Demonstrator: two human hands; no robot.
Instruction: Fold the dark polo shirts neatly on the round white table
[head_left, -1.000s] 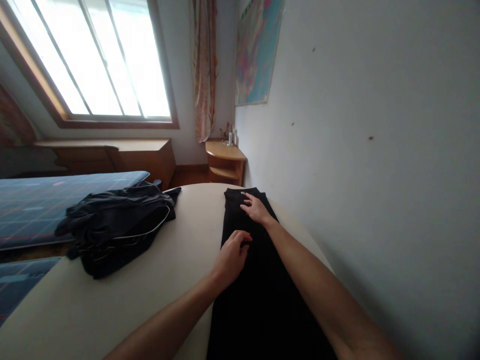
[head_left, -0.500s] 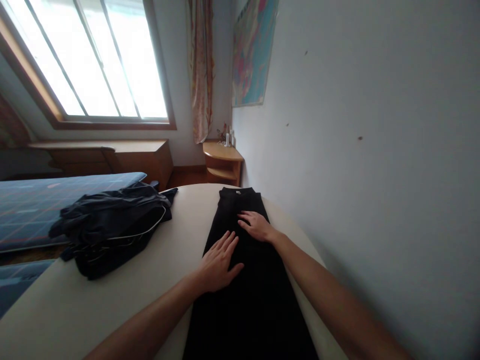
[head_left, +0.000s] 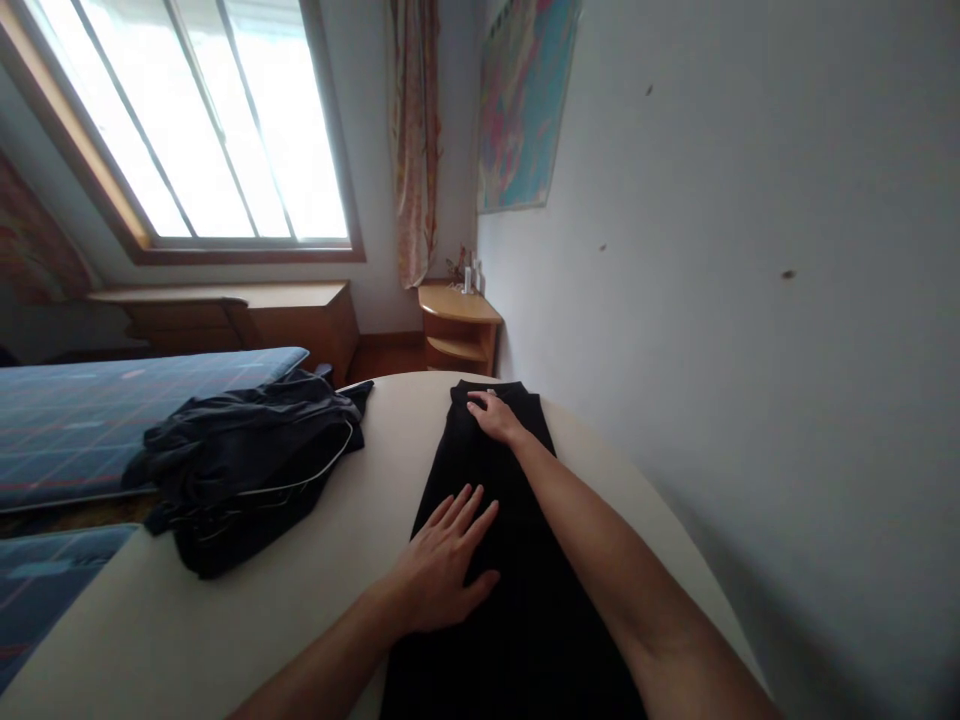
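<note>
The right hand (head_left: pixel 495 416) had shifted to the far end of the black garment (head_left: pixel 521 580); the left hand (head_left: pixel 439 577) lay spread nearer. Hands apart, neither clamped. Garment lay largely flat, bench (head_left: pixel 187 640) right; dark clothes (head_left: pixel 251 440) remained bunched left

Hands (head_left: pixel 441 565) on black cloth (head_left: pixel 517 610) — trousers, perhaps — atop the table (head_left: pixel 247 620).

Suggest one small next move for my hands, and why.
I'd probably slide the left hand lightly toward the near end of the black garment, smoothing as it goes. It lies palm down, fingers spread, on the garment's left side, while the right hand is at the far end, where it could steady the cloth.
</note>
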